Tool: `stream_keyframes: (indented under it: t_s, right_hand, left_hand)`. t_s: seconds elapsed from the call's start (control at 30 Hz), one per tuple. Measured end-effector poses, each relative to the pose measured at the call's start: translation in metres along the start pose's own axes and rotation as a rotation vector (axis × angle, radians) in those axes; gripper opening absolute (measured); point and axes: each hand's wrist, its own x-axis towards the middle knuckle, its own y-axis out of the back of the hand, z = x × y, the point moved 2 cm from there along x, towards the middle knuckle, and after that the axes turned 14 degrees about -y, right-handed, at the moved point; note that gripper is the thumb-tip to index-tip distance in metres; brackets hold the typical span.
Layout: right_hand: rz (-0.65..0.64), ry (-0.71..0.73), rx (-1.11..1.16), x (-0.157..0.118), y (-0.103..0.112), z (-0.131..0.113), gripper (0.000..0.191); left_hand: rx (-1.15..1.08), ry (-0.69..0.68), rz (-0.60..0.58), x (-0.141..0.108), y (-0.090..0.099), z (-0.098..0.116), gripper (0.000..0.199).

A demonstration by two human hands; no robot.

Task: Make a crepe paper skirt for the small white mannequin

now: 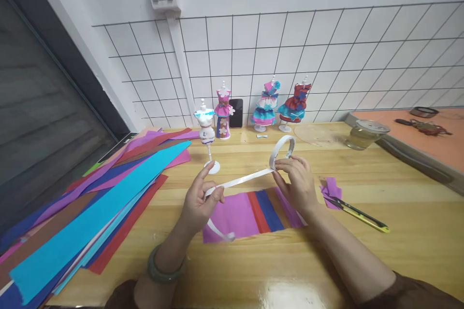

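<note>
A roll of white double-sided-looking tape (274, 152) stands on edge in my right hand (300, 184), pinched at its lower rim. From it a white tape strip (244, 180) runs taut to my left hand (198, 204), whose thumb and fingers pinch it. The strip's loose tail hangs below the left hand and curls at its end. Under the hands lies a purple crepe paper sheet (232, 215) with red, blue and brown bands. My right hand and forearm cover part of its right end.
Crepe paper strips (108, 203) are piled at left. A partly wrapped mini mannequin (206, 130) and dressed ones (264, 111) stand near the wall, beside a phone (236, 112). At right lie a yellow-black cutting tool (362, 215), purple scraps (331, 188) and a lidded glass jar (366, 135).
</note>
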Motion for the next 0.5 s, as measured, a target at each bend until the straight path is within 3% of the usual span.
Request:
stream_keyframes:
  t_s: [0.13, 0.3, 0.4, 0.5]
  right_hand:
    - [0.012, 0.016, 0.012, -0.001, -0.003, -0.002, 0.016]
    - [0.014, -0.019, -0.018, -0.002, -0.005, 0.007, 0.014]
    - [0.026, -0.053, -0.043, -0.003, -0.007, 0.017, 0.011]
    - [0.021, -0.084, -0.038, -0.004, -0.01, 0.023, 0.01]
  left_hand:
    - [0.012, 0.004, -0.002, -0.001, 0.001, 0.002, 0.072]
    - [-0.093, 0.11, -0.113, 0.002, 0.006, 0.001, 0.082]
    - [-0.076, 0.136, -0.14, 0.003, 0.009, -0.001, 0.075]
    - [0.092, 0.073, -0.153, 0.004, 0.011, -0.004, 0.056]
